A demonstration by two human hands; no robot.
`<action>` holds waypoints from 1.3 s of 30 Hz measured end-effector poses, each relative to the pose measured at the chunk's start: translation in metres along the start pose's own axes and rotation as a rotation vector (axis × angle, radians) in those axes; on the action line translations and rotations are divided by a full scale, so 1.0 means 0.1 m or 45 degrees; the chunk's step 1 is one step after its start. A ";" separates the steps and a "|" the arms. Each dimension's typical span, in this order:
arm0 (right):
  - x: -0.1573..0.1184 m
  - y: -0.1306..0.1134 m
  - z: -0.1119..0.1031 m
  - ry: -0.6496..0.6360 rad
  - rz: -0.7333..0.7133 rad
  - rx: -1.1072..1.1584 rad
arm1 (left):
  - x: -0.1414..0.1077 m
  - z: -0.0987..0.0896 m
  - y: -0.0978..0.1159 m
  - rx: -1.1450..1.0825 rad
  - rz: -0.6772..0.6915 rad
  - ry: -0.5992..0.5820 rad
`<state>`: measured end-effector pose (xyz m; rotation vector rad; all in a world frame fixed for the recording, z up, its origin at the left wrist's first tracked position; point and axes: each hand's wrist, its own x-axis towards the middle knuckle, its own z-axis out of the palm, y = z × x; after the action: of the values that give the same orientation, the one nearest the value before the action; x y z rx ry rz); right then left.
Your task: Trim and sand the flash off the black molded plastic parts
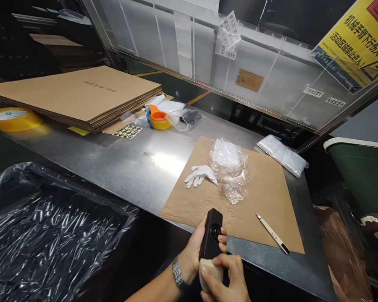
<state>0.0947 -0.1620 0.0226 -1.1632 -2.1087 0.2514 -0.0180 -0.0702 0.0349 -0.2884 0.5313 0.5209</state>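
Note:
My left hand [193, 245], with a metal-banded watch at the wrist, is wrapped round a slim black device [213, 228] with a round black part on its face. My right hand [231, 279] pinches a rounded cream-coloured pad [209, 270] against the device's near end; its exact kind is unclear. Both hands are at the table's front edge. Beyond them, a white glove [201, 176] and a clear plastic bag [229, 163] with something white inside lie on a cardboard sheet [182, 205]. A white pen-like tool [272, 233] marked A26 lies at the right.
On the metal table [129, 159] are stacked cardboard [113, 92], yellow tape [14, 118], an orange-and-blue tape dispenser [157, 117], a sticker sheet [128, 131] and a white plastic packet [282, 155]. A clear panel [204, 50] stands behind. Black plastic [50, 235] fills the lower left.

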 end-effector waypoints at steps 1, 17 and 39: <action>-0.04 0.04 0.00 0.024 -0.003 0.005 | -0.03 0.02 0.01 -0.021 -0.004 -0.008; 0.31 1.36 0.00 0.220 0.380 -0.221 | -0.26 0.00 -0.10 0.376 0.725 0.306; 0.70 0.50 -0.52 -0.267 0.485 0.984 | -0.40 0.01 -0.23 0.986 0.358 -0.126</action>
<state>0.1382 -0.0851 0.0707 -1.0562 -1.6624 1.2806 -0.0343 -0.1044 0.0604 0.5549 0.6410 0.5583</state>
